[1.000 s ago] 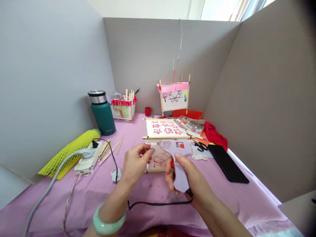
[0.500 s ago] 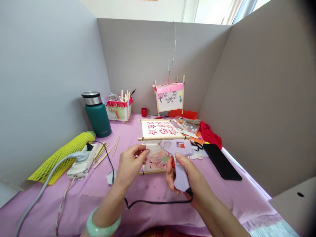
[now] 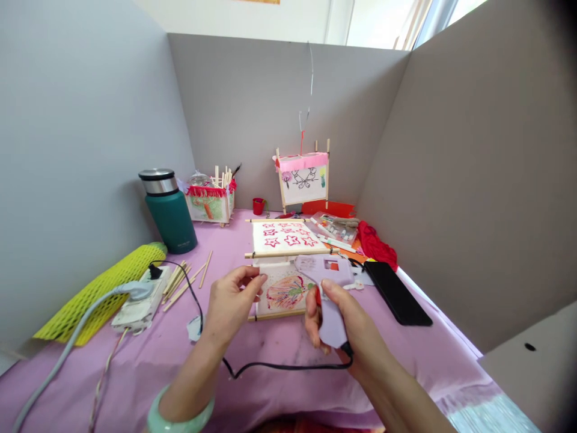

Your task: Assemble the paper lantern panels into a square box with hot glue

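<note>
Right hand (image 3: pixel 354 316) was wrapped round the lilac glue gun (image 3: pixel 321 269), frame centre, nozzle (image 3: pixel 298 263) near the top of the stick-edged drawing (image 3: pixel 283 293). Left hand (image 3: pixel 234 297) was near-pinched at its left edge; grip unclear. Risks: stray squeeze could've dripped glue; snagged black cord (image 3: pixel 288 365), lower centre, could've jerked the nozzle.

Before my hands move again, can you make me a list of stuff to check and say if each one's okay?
1. Right hand gripping the glue gun: ok, wrapped around its handle.
2. Left hand holding the picture: cannot tell; it's by the left edge, but any touch is hidden.
3. Black plug in the strip: ok.
4. Cord away from the left arm: not ok, it passes under it.
5. Glue at the nozzle: cannot tell, too small.
6. Phone apart from the glue gun: ok.
</note>
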Available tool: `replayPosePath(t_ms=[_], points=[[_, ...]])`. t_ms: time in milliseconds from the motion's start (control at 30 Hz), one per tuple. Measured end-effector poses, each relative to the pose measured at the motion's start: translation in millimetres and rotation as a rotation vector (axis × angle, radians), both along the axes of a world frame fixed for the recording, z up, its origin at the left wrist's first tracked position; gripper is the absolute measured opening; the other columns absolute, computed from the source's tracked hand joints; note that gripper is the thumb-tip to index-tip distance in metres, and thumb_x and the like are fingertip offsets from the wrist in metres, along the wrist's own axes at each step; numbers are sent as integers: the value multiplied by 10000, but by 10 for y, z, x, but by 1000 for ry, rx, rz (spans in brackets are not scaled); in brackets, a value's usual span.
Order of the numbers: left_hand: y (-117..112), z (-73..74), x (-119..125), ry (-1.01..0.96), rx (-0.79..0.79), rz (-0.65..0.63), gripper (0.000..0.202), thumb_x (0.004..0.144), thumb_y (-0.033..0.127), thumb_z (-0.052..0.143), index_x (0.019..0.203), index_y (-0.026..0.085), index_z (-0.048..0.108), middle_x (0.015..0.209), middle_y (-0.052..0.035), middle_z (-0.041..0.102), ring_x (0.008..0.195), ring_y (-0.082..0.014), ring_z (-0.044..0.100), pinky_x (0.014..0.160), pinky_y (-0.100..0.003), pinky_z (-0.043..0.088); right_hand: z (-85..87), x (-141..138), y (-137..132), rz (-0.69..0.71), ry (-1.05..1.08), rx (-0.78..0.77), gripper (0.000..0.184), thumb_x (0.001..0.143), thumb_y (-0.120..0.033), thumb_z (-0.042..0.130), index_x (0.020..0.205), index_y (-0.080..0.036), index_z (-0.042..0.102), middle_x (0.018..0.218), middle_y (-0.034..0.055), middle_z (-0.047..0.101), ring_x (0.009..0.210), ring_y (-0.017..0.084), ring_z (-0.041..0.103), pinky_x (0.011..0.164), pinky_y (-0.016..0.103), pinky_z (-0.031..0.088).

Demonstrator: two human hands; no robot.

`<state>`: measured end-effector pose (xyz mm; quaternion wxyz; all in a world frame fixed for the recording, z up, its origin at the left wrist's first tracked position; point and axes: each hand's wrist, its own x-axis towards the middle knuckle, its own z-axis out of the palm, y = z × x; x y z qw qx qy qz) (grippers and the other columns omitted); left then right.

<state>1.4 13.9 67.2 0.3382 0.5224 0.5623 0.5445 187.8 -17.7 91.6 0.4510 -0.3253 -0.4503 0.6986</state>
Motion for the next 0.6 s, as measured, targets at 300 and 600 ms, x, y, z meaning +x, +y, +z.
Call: replayPosePath(t_ms=[300, 600], points=[[16, -39, -27, 30, -1, 0, 283, 724, 428, 667, 821, 162, 663, 638, -6, 635, 578, -149, 605, 544, -256, 532, -8, 69, 4, -26, -3, -11, 441, 861, -546, 437, 662, -165, 536, 419, 8, 570, 334, 78, 400, 357, 181, 302], [5, -12, -6, 22, -5, 12, 266, 717, 412, 678, 806, 162, 661, 651, 3, 628, 576, -134, 594, 535, -236, 524, 16, 111, -5, -46, 1, 3, 418, 865, -519, 445, 655, -168, 531, 417, 5, 567, 332, 73, 398, 352, 172, 302]])
